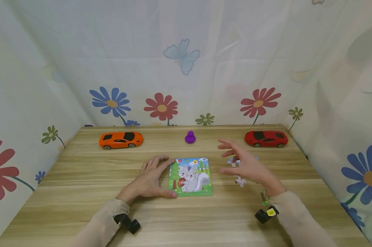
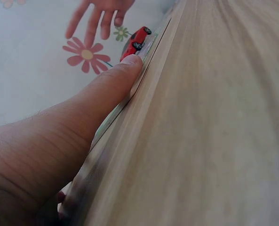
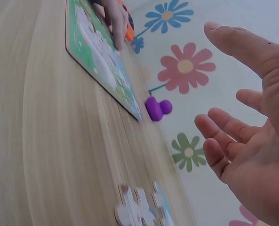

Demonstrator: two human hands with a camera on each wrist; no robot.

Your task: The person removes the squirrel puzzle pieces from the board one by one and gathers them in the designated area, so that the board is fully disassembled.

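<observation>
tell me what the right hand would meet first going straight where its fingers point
Perhaps the purple, two-lobed toy near that line; but the right hand looks raised, so it might pass above toward the white floral fabric backdrop.

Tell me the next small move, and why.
Probably lower the right hand and pinch a loose puzzle piece: that hand is open and empty, raised near the scattered pieces, while the left hand touches the squirrel board.
</observation>
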